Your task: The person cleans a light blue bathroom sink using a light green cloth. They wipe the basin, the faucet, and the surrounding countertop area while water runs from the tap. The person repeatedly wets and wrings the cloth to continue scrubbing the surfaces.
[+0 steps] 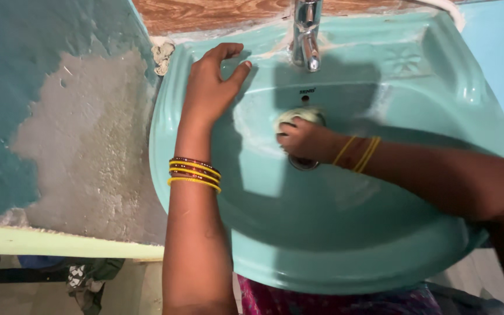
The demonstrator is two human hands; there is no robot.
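The left forearm, ringed with yellow and red bangles (195,173), rises from six o'clock, and its left hand (212,81) lies flat on the sink's (345,256) rim at about ten o'clock, fingers loosely spread, apparently to brace the body. The right hand (305,140) reaches in from three o'clock, fingers curled tight around a pale scrub pad (296,116) pressed to the basin wall just above the drain (303,164), under the chrome tap (306,35) at twelve o'clock.

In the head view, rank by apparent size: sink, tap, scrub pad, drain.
1. Sink, by far the largest.
2. Tap.
3. Scrub pad and drain: unsure, since the right hand hides part of both.
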